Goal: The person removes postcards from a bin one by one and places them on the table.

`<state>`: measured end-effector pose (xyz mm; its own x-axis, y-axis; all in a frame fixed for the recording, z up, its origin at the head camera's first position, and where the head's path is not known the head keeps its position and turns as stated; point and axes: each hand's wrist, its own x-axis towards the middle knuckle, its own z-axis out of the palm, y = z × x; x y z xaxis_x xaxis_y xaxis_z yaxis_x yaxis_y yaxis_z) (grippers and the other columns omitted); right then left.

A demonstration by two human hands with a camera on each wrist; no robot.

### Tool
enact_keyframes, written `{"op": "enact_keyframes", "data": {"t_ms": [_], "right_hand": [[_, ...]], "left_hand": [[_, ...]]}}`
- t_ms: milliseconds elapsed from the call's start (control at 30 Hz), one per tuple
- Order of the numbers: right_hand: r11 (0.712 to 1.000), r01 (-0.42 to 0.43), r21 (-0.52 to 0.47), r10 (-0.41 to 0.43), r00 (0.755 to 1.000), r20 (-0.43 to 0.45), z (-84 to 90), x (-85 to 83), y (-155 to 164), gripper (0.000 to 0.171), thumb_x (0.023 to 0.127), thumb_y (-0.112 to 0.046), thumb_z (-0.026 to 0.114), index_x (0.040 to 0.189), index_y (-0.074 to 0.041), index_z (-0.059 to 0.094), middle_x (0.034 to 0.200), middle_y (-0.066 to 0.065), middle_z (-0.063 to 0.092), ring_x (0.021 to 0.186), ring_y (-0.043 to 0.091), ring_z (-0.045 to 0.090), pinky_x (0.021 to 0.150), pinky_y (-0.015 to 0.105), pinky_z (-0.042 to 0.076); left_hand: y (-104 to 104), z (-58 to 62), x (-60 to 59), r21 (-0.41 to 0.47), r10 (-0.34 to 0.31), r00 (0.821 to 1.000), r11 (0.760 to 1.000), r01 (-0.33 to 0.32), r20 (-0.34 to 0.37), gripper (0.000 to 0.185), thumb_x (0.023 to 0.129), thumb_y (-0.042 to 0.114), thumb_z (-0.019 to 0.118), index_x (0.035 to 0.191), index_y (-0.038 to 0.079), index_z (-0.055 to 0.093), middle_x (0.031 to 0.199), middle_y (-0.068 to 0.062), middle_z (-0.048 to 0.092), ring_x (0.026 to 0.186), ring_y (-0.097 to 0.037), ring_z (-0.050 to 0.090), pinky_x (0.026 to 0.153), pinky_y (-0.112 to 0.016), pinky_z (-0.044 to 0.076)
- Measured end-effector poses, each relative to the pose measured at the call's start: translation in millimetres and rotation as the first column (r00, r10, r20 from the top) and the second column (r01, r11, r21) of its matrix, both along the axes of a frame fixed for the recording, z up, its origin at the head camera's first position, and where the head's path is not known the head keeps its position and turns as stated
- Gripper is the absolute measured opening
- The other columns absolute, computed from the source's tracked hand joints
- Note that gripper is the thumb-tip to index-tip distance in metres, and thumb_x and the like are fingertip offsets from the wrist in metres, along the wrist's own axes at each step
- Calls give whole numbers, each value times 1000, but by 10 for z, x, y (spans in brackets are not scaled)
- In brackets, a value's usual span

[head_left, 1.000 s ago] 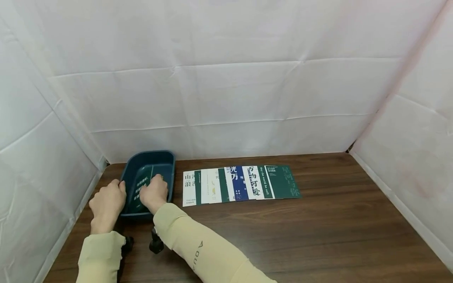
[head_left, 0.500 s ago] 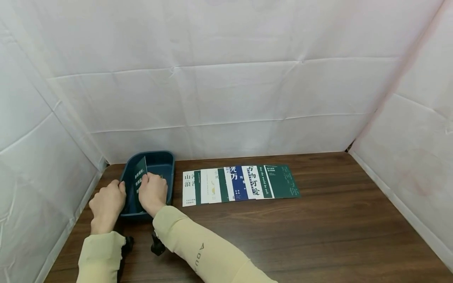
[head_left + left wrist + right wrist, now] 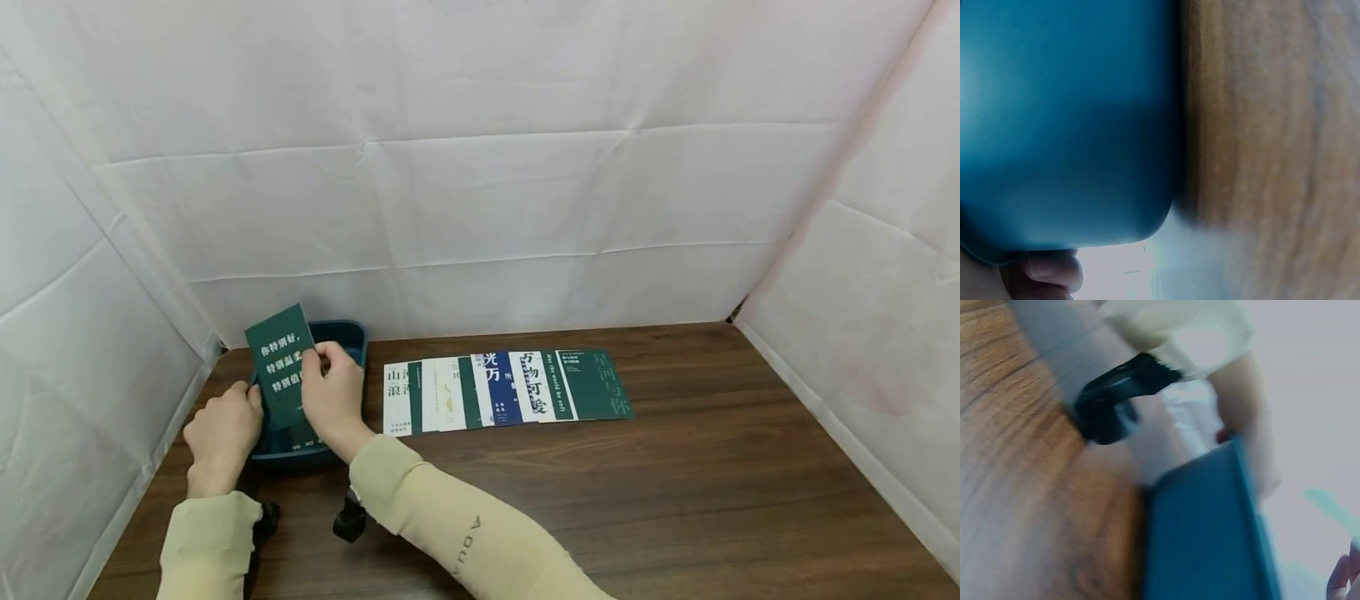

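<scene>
A dark blue plastic bin [image 3: 341, 333] stands at the table's back left; its outer wall [image 3: 1066, 125] fills the left wrist view and shows blurred as the bin [image 3: 1204, 531] in the right wrist view. My left hand [image 3: 221, 433] grips the bin's near left rim. My right hand [image 3: 330, 396] pinches a dark green card [image 3: 279, 362] with white characters, held upright above the bin. A row of overlapping cards [image 3: 506, 387], white, blue and green, lies on the table right of the bin.
White cloth walls [image 3: 480, 167] close in the brown wooden table [image 3: 675, 492] at the back and both sides. The left sleeve and a black wrist mount [image 3: 1116, 403] show in the right wrist view.
My right hand has lifted the green card out of the bin, from lying inside it to upright above the rim. The left hand has stayed on the bin.
</scene>
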<state>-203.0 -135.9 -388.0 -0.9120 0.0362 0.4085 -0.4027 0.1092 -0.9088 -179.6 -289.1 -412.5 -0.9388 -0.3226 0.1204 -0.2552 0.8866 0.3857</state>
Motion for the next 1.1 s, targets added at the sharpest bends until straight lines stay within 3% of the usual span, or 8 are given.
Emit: {"op": "enact_keyframes", "data": {"t_ms": [133,267,367,567,733,867,1000,1100], "right_hand": [[997,-38,-73,45,994,104,184,12,221,16,97,-19,55,82,-16,57,64,-7,48,52,7,44,50,24,37],[985,-16,-172,40,989,139,316,-31,567,9,89,-11,61,81,-9,65,68,-6,53,60,8,47,57,26,40],[955,16,-297,29,989,147,362,-78,902,5,86,-6,64,83,-2,67,75,-1,57,69,10,50,63,27,43],[893,89,-440,-1,981,195,297,-188,1577,7,90,-7,64,86,-2,66,88,7,63,77,16,60,66,27,50],[869,135,-475,-25,973,231,193,-288,1955,9,92,-11,64,88,-5,66,88,8,65,76,15,63,67,27,52],[879,152,-452,-40,968,248,130,-364,2244,10,93,-12,63,88,-4,64,86,7,63,74,14,60,67,26,51],[930,144,-339,-48,960,275,68,-450,2610,16,96,-16,61,89,-2,61,85,7,62,74,13,59,66,25,52],[968,136,-209,-62,942,329,21,-500,2918,20,97,-20,60,90,-2,62,81,5,62,66,11,58,58,24,50]], "left_hand": [[6,4,-2,-2,11,1000,1000,-11,21,41,106,27,34,120,-6,54,101,-39,58,76,-53,57,59,-63,43],[5,8,-1,-11,2,999,1000,-2,36,43,106,27,35,124,-7,52,105,-41,57,79,-55,57,62,-64,43],[8,16,1,-15,-4,1000,1000,5,28,43,106,27,35,125,-7,52,105,-41,57,79,-56,57,63,-64,43],[6,29,9,-8,-14,999,1000,15,46,44,106,27,34,127,-8,50,106,-41,56,79,-56,57,64,-64,42],[-36,57,22,-13,-21,999,1000,22,36,44,107,27,34,125,-9,51,104,-41,56,77,-56,56,62,-64,42],[-50,66,18,-16,-27,999,1000,27,26,44,107,28,34,125,-9,51,104,-42,56,78,-56,56,62,-64,42],[-45,55,26,-10,-18,999,1000,19,27,45,107,28,34,127,-9,50,109,-42,55,81,-57,56,63,-65,42],[-55,50,43,-10,-19,1000,1000,19,18,45,107,27,34,127,-9,50,110,-42,55,81,-57,56,63,-65,43]]}}
